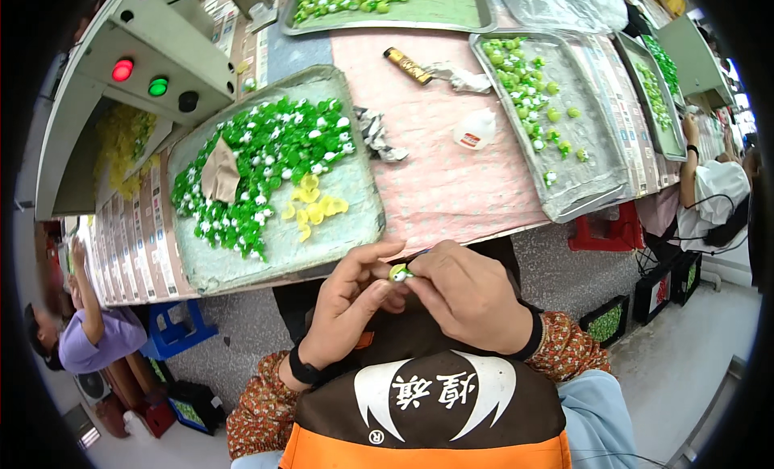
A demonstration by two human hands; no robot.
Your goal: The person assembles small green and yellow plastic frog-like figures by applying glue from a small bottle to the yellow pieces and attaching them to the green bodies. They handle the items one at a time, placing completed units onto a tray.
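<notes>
Between my two hands, just in front of the table's near edge, is a small plastic piece [399, 273] in yellow-green, green and white. My left hand [348, 304] pinches it from the left with thumb and fingers. From the other side my right hand [472, 295] grips it with bent fingers, and its fingertips are partly hidden. Beyond my left hand lies a tray [355, 207] of many small green and white pieces [274, 146]. Several loose yellow cup-shaped pieces [316, 204] and a scrap of brown paper [220, 170] are in that tray too.
At the right stands a metal tray [580, 191] with yellow-green pieces [524, 90]. A white bottle [476, 130], a dark tube [407, 66] and crumpled paper [380, 136] lie between the trays. A machine [153, 58] with coloured buttons borders the left. Other people work at both sides.
</notes>
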